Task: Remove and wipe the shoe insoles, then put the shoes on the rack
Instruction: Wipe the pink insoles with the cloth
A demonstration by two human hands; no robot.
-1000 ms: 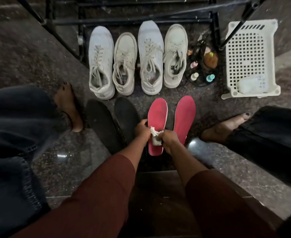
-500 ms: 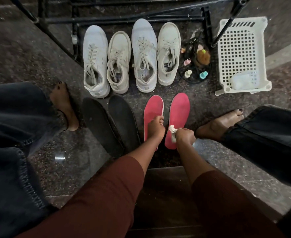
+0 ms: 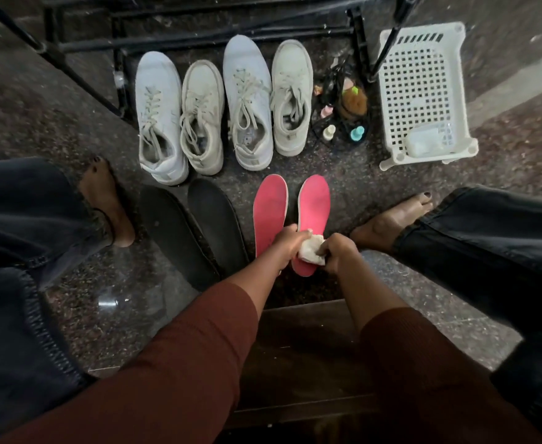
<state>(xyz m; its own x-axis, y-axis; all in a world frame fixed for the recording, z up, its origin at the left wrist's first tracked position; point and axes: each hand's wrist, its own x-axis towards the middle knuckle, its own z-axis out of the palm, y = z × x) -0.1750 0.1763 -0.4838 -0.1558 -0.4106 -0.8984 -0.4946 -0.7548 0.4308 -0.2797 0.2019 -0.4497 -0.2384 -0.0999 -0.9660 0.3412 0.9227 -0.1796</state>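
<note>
Just below the middle of the frame the left hand [image 3: 284, 243] grips the left edge of the right-hand pink insole [image 3: 314, 209], its fingers curled round that edge. The right hand [image 3: 338, 253] has its fingers clamped on a crumpled white cloth [image 3: 311, 251] that lies against the heel half of the same insole. This insole's toe points toward the top of the frame. Just beside it to the left lies the second pink insole [image 3: 269, 209] on the dark speckled floor [image 3: 359, 174]. Further left, two black insoles [image 3: 193, 225] lie side by side, slightly slanted.

Above the insoles four pale lace-up shoes [image 3: 225, 110] stand in a row, toes toward the top, close together. Behind them, along the top of the frame, run the black bars of the rack [image 3: 199, 40].

At the upper right stands a white perforated basket [image 3: 423, 91] with a pale object in its lower corner. Between basket and shoes sits a dark cluster of small bottles [image 3: 343, 116], too small to tell apart.

Bare feet and dark trouser legs show at the left and right edges
</note>
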